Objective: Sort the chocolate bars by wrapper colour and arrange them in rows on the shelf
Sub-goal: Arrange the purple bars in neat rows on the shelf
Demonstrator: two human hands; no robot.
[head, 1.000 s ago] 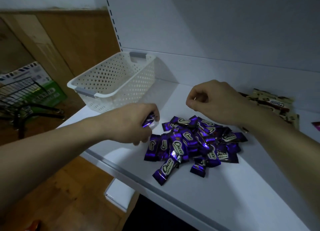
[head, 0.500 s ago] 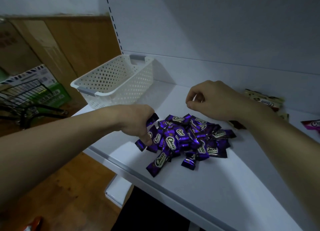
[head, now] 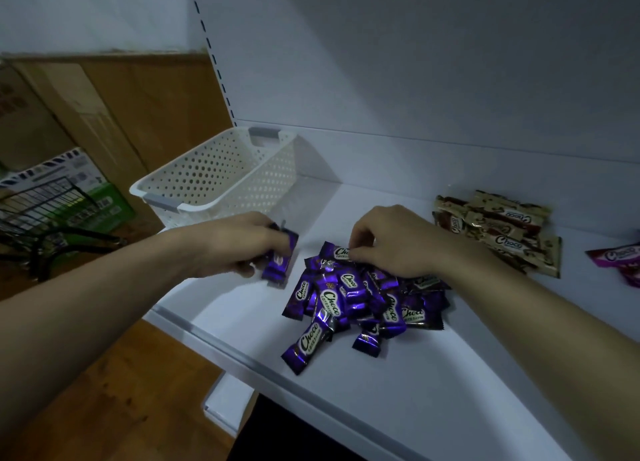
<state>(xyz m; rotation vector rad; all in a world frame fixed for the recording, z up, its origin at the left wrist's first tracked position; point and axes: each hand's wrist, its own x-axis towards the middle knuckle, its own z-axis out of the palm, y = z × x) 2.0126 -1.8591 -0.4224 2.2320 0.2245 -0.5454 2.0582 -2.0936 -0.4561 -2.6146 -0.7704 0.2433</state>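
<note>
Purple bars (head: pixel 278 259) | left hand (head: pixel 235 246) grips them, now drawn left of pile (head: pixel 360 301) | right hand (head: pixel 391 242) has dropped, pinching top bar (head: pixel 337 252) | row-laying likely begins

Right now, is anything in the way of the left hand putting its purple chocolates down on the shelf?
Nothing visible. The left hand grips purple bars over a bare patch of shelf; the white basket sits behind it, the purple pile off to its right.

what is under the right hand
The back of the purple bar pile lies under the right hand, whose fingers pinch the end of one purple bar. The palm covers whatever bars lie directly beneath it.
</note>
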